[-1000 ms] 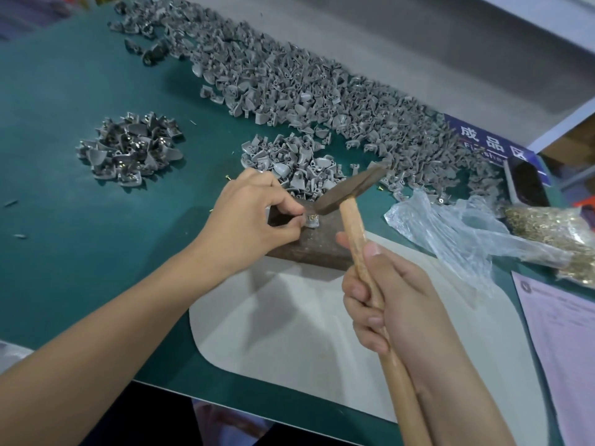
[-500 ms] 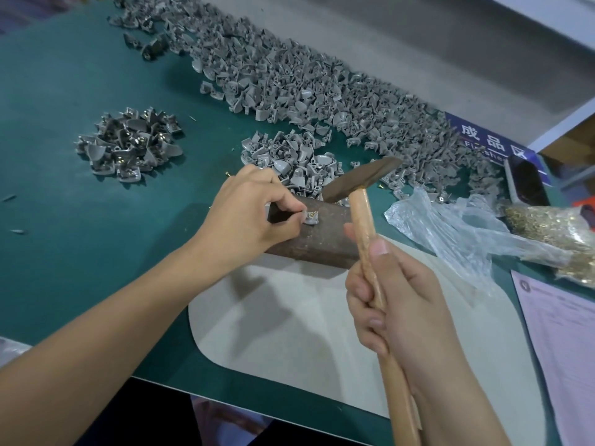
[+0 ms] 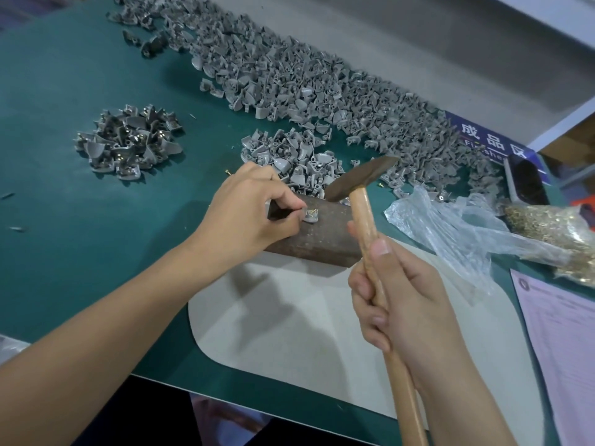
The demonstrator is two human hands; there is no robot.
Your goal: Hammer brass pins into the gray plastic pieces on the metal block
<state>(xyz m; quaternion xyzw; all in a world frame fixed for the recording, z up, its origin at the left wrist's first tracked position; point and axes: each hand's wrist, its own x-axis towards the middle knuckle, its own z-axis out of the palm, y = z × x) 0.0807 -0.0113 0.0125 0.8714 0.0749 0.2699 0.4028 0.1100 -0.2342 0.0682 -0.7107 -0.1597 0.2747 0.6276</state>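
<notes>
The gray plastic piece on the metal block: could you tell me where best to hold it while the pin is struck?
Pinch the gray plastic piece by its left edge, coming from the left as the left hand does. The brass pin stands toward its right, so fingertips there probably stay clear of the hammer.

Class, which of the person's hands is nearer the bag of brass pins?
Right. The right hand grips the hammer handle, nearer the bag of brass pins; the left hand is farther away.
</notes>
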